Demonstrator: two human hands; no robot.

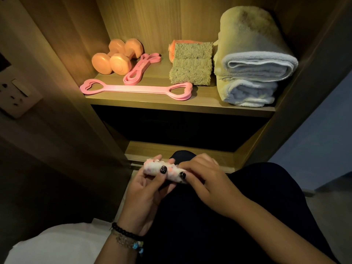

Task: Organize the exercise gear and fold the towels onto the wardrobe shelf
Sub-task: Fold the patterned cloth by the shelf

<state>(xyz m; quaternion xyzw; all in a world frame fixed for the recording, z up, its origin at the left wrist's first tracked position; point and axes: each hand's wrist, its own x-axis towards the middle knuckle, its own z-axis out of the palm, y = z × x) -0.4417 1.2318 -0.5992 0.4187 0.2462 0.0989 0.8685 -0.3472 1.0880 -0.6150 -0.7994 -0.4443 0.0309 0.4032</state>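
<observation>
Low in the head view, my left hand (146,189) and my right hand (205,180) both grip a small rolled white cloth with pink specks (152,167) above my dark lap. Above them, the lit wardrobe shelf (171,103) carries two orange dumbbells (116,56) at the back left. A looped pink resistance band (141,68) lies beside them, and a pink stretch strap with heart-shaped handles (137,89) lies along the shelf's front. A folded green towel (191,64) sits on an orange one (172,49). Two folded white towels (251,60) are stacked at the right.
A lower shelf (179,151) sits just beyond my knees, with a dark gap above it. The wardrobe's wooden side walls close in on both sides. A wall socket plate (17,94) is at the far left. Something white (57,242) lies at the bottom left.
</observation>
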